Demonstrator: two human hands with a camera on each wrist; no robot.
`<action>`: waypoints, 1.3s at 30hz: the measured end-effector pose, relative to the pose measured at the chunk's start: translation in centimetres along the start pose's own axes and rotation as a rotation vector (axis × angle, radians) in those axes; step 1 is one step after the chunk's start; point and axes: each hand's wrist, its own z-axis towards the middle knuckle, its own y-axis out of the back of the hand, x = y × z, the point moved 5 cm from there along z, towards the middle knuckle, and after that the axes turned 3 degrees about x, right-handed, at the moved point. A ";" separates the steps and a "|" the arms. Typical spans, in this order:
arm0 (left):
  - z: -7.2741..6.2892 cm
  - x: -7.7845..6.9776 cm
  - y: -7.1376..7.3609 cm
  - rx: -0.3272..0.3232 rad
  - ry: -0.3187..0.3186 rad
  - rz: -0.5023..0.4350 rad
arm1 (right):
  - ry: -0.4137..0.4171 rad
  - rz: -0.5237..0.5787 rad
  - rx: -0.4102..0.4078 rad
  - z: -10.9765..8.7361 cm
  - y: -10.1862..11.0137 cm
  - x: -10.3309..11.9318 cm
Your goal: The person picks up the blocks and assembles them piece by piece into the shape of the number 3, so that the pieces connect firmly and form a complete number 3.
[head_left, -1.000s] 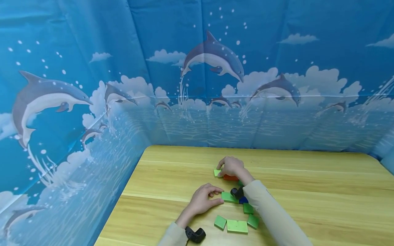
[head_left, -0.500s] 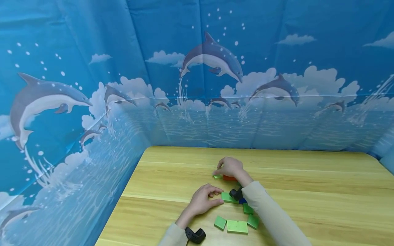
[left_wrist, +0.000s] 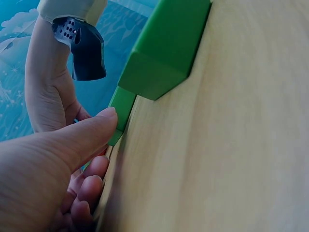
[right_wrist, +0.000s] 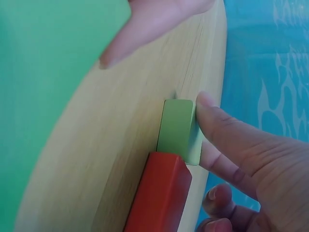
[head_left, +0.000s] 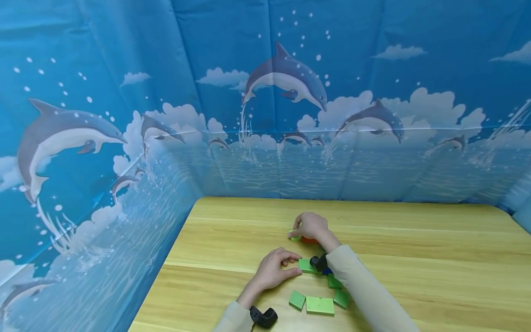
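My left hand (head_left: 271,269) rests on the table and holds the left end of a green rectangular block (head_left: 306,265) between thumb and fingers. In the left wrist view, the thumb lies against a green block (left_wrist: 124,105). Farther back, my right hand (head_left: 312,226) pinches a small light-green block (right_wrist: 176,125) between thumb and index finger. This block touches the end of a red block (right_wrist: 158,193); the red block is mostly hidden under the right hand in the head view. My right forearm covers part of the row of blocks.
Nearer the front lie a green square block (head_left: 297,300), a light-green rectangular block (head_left: 320,305) and another green block (head_left: 341,299). A green block (head_left: 334,281) and a dark blue block (head_left: 327,271) sit beside the right sleeve. A dolphin-print curtain (head_left: 232,170) borders the wooden table (head_left: 415,258).
The right hand has tilted and slightly shifted the small light-green block beside the red one. The left hand and the front blocks have stayed in place.
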 end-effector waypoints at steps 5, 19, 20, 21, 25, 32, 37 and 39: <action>0.0 0.0 0.0 -0.001 -0.003 0.005 | 0.015 0.015 -0.004 0.1 -0.1 0.0; -0.1 0.1 -0.3 -0.011 -0.005 0.007 | 0.027 0.025 0.011 -0.3 -0.2 0.0; -0.1 0.1 -0.3 -0.011 -0.005 0.006 | 0.030 0.024 0.011 -0.3 -0.3 0.0; -0.1 0.1 -0.3 -0.012 -0.004 0.005 | 0.031 0.024 0.012 -0.3 -0.3 0.0; -0.2 0.1 -0.4 -0.010 -0.005 0.004 | 0.035 0.030 0.017 -0.5 -0.3 0.0; -0.2 0.1 -0.3 -0.004 -0.006 0.007 | 0.039 0.054 0.023 -0.4 -0.5 -0.1; -0.1 0.1 -0.2 0.003 -0.002 0.007 | 0.029 0.053 0.029 -0.2 -0.5 -0.3; -0.1 0.1 -0.2 0.006 0.000 0.005 | 0.025 0.054 0.030 -0.2 -0.5 -0.3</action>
